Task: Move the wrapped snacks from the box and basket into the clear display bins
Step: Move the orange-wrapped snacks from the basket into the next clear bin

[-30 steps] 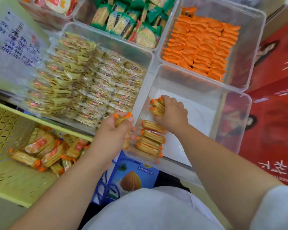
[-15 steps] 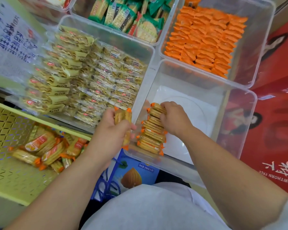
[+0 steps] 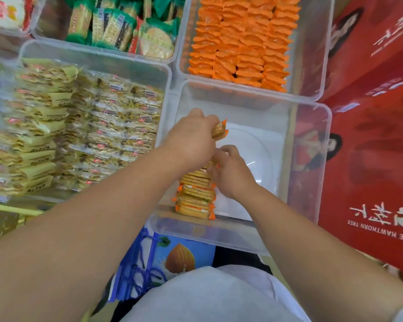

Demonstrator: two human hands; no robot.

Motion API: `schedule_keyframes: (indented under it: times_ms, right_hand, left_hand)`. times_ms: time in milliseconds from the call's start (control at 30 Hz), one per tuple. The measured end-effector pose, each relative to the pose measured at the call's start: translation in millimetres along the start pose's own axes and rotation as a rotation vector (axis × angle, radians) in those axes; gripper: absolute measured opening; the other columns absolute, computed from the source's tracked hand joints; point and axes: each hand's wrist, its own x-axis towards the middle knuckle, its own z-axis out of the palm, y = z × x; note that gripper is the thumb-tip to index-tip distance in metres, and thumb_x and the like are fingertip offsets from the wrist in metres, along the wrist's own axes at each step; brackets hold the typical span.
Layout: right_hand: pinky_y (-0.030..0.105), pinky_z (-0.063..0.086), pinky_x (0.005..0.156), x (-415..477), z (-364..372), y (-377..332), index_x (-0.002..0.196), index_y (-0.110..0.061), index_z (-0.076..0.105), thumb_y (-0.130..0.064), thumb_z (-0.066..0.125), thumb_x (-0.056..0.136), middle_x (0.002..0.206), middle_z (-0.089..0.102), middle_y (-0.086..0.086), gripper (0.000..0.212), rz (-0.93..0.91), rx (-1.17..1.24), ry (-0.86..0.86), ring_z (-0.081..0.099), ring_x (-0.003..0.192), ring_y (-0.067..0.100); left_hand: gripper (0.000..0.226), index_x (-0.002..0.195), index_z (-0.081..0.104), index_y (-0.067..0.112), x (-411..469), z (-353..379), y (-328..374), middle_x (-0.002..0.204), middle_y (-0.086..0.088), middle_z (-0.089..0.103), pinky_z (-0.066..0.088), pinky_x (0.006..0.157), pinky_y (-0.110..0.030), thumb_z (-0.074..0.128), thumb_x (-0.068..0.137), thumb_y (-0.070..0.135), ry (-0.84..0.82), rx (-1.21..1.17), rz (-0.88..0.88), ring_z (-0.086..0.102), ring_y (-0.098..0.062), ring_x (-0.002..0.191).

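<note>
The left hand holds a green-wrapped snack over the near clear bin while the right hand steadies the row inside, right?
Not green: the head view shows the snack in the left hand has orange ends. It is over the near clear bin, and the right hand steadies the row inside.

The display bin (image 3: 310, 159) at frame centre is clear, smooth, glossy plastic. Its stacked snacks (image 3: 196, 196) wear shiny transparent film with orange ends. The red box (image 3: 370, 159) at right looks like glossy printed card.
</note>
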Motion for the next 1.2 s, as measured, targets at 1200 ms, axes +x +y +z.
schedule_keyframes:
  times_ms: [1200]
  right_hand:
    - [0.036,0.044,0.103,-12,-24,1,0.160,-0.025,0.019,-0.041,0.066,0.093,0.156,0.033,0.008,0.083,0.168,0.325,0.001,0.047,0.133,0.021]
  left_hand:
    - [0.043,0.135,0.063,0.013,-69,-3,-2,0.136,-0.013,0.060,0.039,0.105,-0.051,0.061,0.096,0.030,0.070,0.290,0.251,0.050,-0.037,0.128]
